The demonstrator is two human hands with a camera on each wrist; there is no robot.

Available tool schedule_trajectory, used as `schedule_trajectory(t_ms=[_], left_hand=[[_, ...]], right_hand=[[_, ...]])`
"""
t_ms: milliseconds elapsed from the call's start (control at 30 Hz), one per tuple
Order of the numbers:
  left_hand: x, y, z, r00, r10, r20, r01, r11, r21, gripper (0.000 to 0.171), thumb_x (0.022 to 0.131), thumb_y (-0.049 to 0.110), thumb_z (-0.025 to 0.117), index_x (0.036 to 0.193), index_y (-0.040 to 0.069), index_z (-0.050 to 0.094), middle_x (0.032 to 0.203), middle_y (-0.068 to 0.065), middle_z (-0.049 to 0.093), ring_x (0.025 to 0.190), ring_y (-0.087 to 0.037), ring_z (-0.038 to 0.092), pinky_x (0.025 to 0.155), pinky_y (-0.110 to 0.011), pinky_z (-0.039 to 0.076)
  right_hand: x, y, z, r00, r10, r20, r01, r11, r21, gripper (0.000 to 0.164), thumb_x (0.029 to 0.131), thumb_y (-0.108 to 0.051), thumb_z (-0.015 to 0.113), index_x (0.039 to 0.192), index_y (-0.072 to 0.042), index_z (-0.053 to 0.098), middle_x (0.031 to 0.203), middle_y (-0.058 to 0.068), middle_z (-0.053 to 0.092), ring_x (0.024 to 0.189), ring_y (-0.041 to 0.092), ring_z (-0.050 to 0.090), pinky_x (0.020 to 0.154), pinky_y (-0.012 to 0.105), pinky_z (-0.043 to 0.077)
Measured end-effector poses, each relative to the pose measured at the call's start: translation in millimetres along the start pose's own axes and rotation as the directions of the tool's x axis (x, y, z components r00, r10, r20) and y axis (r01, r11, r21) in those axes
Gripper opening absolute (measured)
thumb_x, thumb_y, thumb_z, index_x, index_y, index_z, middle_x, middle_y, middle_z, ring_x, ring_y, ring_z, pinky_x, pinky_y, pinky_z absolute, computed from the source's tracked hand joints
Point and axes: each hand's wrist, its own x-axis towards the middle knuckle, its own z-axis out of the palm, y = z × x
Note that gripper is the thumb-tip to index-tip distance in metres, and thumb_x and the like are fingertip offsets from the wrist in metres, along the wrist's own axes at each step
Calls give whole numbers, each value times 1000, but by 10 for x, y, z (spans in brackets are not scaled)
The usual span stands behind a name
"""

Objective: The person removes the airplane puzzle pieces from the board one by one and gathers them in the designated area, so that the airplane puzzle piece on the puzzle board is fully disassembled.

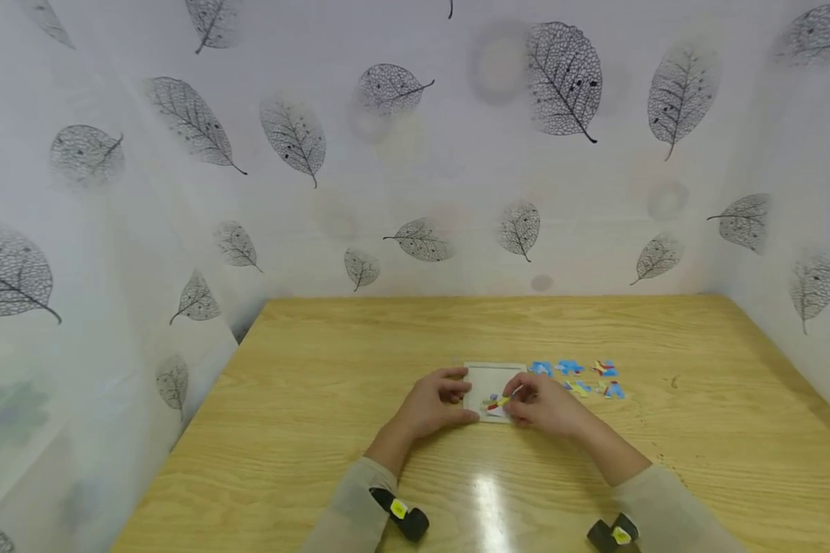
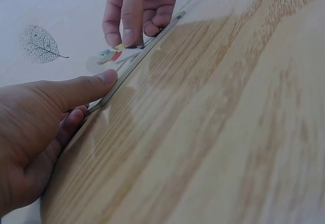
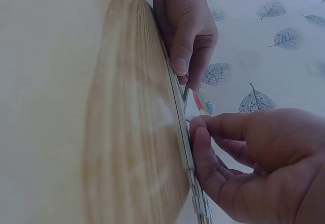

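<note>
A pale, shallow puzzle tray point(image 1: 483, 378) with a raised rim lies on the table. My left hand point(image 1: 432, 403) holds it at the left side, thumb at the near corner and the other fingers along the left rim. In my right hand point(image 1: 548, 407), thumb and fingertips pinch a puzzle piece point(image 1: 496, 404) with red, yellow, white and blue print. The piece is tilted over the near part of the tray; in the right wrist view the puzzle piece point(image 3: 197, 100) stands up from the rim, partly hidden by the fingertips.
Several loose puzzle pieces point(image 1: 577, 387), mostly blue with yellow and red, lie in two rows right of the tray. The wooden table point(image 1: 360, 338) meets a white leaf-print curtain point(image 1: 443, 169) at its back and sides. Dark wrist cameras point(image 1: 406, 518) sit on both sleeves.
</note>
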Motion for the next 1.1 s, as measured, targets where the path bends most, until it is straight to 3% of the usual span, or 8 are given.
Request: schedule_trajectory(t_ms=[300, 533, 800, 1100], left_hand=[[-5, 21, -9, 1000, -18, 2, 18, 1000, 1, 52, 76, 24, 89, 122, 8, 72, 144, 1, 58, 102, -11, 63, 88, -23, 52], [-9, 25, -15, 1000, -23, 9, 24, 1000, -9, 53, 76, 24, 88, 124, 8, 70, 144, 1, 57, 102, -10, 63, 89, -23, 52], [-17, 12, 1, 1000, -26, 16, 26, 1000, 3, 54, 76, 24, 88, 125, 9, 70, 143, 0, 58, 99, -9, 62, 87, -22, 51], [-17, 11, 1, 999, -33, 10, 33, 999, 11, 53, 76, 25, 88, 124, 10, 71, 145, 2, 56, 100, -8, 61, 87, -23, 51]], right_hand=[[-7, 61, -35, 1000, 11, 14, -12, 991, 133, 19, 97, -5, 61, 112, 8, 61, 96, 17, 69, 83, 19, 68, 70, 29, 59], [-69, 123, -126, 997, 51, 51, -63, 962, 264, 27, 98, -5, 59, 118, 14, 57, 100, 17, 63, 91, 23, 72, 79, 31, 60], [-209, 175, -228, 998, 52, 35, -60, 962, 266, 33, 96, -8, 65, 119, 15, 59, 110, 19, 60, 92, 19, 70, 82, 31, 59], [-335, 294, -389, 998, 65, 9, -66, 976, 206, 38, 91, -12, 72, 118, 12, 62, 105, 15, 61, 90, 17, 67, 81, 30, 59]])
